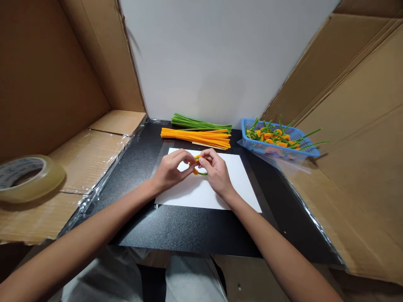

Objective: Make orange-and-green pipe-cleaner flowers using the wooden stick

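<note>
Over a white sheet (185, 195) on the black table, both hands meet around a small orange and green fuzzy-stem piece (195, 171). My left hand (173, 168) pinches its left side between thumb and fingers. On the other side my right hand (215, 170) is closed on the piece, thumb against its orange top. A green part curves below the fingertips. Behind the sheet lie a bundle of orange stems (195, 135) and a bundle of green stems (201, 122).
At the back right, a blue basket (267, 147) holds several orange pieces with green stems poking over its rim. A tape roll (52, 178) lies on cardboard at the left. Cardboard walls flank the black table (189, 230), with a white panel (220, 58) behind.
</note>
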Motion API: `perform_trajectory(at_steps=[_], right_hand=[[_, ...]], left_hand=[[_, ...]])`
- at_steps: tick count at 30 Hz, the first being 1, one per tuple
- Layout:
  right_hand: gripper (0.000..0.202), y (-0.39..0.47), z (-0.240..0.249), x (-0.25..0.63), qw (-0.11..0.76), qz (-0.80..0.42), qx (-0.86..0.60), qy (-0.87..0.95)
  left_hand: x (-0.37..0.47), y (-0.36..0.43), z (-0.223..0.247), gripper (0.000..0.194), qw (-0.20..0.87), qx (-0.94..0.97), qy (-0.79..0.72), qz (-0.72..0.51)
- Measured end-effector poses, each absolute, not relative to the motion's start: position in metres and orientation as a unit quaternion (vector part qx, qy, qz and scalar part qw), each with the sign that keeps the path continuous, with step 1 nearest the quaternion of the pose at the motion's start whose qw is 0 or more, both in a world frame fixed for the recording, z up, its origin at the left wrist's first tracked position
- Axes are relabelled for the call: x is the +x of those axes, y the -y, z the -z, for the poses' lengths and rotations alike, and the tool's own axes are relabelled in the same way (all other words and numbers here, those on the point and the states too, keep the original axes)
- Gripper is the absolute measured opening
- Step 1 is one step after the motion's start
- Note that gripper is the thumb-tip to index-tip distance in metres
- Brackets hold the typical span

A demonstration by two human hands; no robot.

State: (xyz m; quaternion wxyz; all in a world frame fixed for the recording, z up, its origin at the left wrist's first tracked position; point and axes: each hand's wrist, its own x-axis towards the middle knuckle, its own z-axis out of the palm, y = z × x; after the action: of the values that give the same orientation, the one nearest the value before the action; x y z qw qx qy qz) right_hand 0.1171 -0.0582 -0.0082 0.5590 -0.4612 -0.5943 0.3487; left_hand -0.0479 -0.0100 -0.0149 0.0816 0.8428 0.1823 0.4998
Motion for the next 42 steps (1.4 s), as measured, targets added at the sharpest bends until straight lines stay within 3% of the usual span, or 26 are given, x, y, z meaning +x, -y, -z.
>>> perform_trajectory(at_steps=[13,17,22,26,37,42], right_hand=[[0.013,0.05,0.014,0.122,0.566,-0.384,-0.476,0.553],[0.008,0.053,0.011,0.122,0.551,-0.298,-0.506,0.593],[0.008,0.059,0.005,0.121,0.542,-0.187,-0.505,0.644],[0.01,0.063,0.003,0.119,0.528,-0.136,-0.501,0.671],[0.003,0.063,0.006,0.113,0.483,-0.153,-0.554,0.661],[0.019,0.063,0.003,0.114,0.452,-0.147,-0.547,0.689]], left_hand=[[-0.047,0.013,0.018,0.008,0.186,0.806,-0.258,-0.499],[-0.044,0.016,0.017,0.009,0.226,0.791,-0.287,-0.49],[-0.043,0.015,0.016,0.018,0.369,0.729,-0.328,-0.474],[-0.043,0.01,0.016,0.019,0.423,0.719,-0.32,-0.449],[-0.043,0.013,0.015,0.015,0.392,0.734,-0.34,-0.438],[-0.043,0.009,0.016,0.017,0.422,0.715,-0.343,-0.44]])
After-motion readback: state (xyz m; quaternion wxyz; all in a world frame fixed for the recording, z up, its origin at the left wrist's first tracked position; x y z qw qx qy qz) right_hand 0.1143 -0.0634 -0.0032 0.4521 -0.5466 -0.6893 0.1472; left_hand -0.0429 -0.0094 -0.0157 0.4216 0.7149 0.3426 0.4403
